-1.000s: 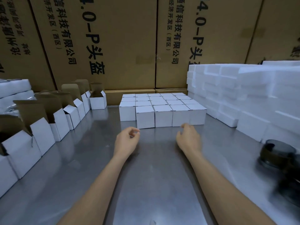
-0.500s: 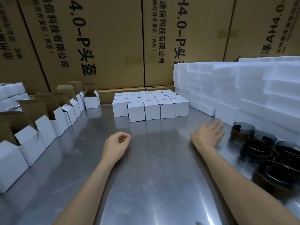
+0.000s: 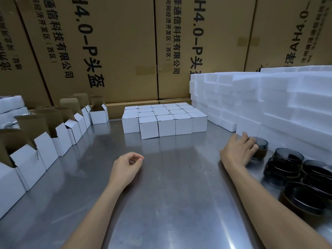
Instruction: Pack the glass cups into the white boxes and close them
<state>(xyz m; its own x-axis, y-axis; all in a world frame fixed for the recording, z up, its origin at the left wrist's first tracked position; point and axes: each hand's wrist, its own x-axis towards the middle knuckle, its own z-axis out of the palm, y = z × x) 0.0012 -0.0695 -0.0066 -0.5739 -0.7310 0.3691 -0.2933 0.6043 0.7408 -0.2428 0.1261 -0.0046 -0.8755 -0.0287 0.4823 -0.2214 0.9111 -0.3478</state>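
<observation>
Several dark glass cups [image 3: 287, 164] stand in a cluster at the right of the steel table [image 3: 170, 186]. My right hand [image 3: 239, 151] curls its fingers round the farthest cup [image 3: 261, 147], which still stands on the table. My left hand [image 3: 126, 168] hovers over the table's middle, fingers loosely curled and holding nothing. A row of open white boxes [image 3: 45, 150] with brown flaps raised lines the left side. A block of closed white boxes [image 3: 164, 119] sits at the back centre.
Stacks of white foam blocks [image 3: 269, 105] fill the right rear, just behind the cups. Large brown cartons [image 3: 116, 51] with printed text wall off the back. More white foam [image 3: 10, 106] lies at the far left.
My right hand has reached further right and closed round the farthest cup. The left hand stayed near the middle. The view has shifted right, showing more cups.
</observation>
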